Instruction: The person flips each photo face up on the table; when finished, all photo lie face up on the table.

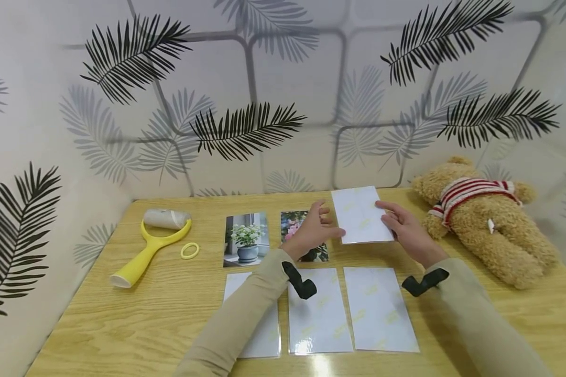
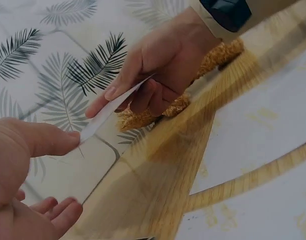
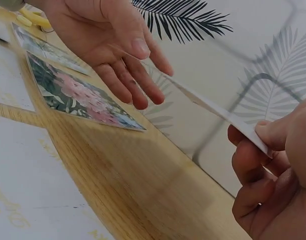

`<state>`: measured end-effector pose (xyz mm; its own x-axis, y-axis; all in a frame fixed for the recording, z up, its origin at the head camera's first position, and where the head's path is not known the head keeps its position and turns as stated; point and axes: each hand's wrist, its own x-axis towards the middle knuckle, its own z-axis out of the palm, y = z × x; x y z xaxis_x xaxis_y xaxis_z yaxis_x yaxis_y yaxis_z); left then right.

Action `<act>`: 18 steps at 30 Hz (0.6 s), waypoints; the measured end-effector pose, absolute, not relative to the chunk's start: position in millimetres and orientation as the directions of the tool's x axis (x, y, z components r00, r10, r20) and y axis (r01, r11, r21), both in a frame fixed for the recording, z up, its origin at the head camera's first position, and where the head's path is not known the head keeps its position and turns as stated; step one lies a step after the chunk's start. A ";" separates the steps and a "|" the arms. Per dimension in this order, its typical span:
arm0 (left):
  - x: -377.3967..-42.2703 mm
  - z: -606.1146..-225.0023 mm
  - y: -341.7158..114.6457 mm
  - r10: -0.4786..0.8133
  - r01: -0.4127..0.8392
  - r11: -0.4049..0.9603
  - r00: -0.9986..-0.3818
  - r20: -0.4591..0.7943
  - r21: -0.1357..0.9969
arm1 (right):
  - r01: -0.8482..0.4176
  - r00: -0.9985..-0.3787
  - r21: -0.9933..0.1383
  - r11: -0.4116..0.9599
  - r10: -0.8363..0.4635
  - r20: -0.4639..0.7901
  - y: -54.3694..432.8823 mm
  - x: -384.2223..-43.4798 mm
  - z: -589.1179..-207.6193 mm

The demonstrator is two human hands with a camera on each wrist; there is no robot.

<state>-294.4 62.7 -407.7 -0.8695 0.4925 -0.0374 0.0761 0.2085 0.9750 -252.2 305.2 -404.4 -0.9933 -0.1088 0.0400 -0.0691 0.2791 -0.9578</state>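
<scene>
Beige sleeves (image 1: 238, 314) lay nearest; right hand (image 1: 410, 233) pinched the raised white card (image 1: 362, 215), right of the far pink-flower photo (image 1: 291, 222), while the loose-fingered left hand (image 1: 313, 229) merely touched its left edge, so a slipped pinch risked dropping it.

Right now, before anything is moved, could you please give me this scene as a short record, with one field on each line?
Right hand: right hand pinches the lifted card at its right edge
Left hand: left hand at the card's left edge, fingers spread
Lifted card: white face toward the head camera
Back row: potted-plant picture, flower picture partly behind left hand
Front row: three white-faced cards
Left side: yellow-handled roller, yellow ring
Right side: teddy bear, lying down
Surface: wooden table
</scene>
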 end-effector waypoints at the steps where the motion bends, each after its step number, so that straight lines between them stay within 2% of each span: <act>1: -294.3 -408.4 63.0 0.488 0.010 0.146 -0.871 -0.063 0.989 | -0.064 -0.993 -0.963 0.261 -0.109 0.036 305.2 -251.6 -404.8; 4: -292.8 -410.4 64.4 0.482 -0.096 0.031 -0.870 -0.099 0.995 | -0.064 -0.993 -0.970 0.236 -0.114 0.038 304.1 -251.2 -406.8; 9: -288.7 -412.8 66.9 0.496 -0.119 -0.046 -0.865 -0.080 0.992 | -0.068 -0.993 -0.960 0.272 -0.115 0.037 302.3 -251.5 -410.0; 14: -288.9 -414.0 68.7 0.496 -0.133 -0.106 -0.866 -0.064 0.985 | -0.043 -0.996 -0.919 0.392 -0.094 0.006 300.2 -251.4 -411.1; 18: -289.0 -410.2 71.1 0.498 -0.157 -0.177 -0.866 -0.049 0.972 | -0.004 -0.985 -0.875 0.485 -0.153 -0.080 295.5 -249.6 -406.8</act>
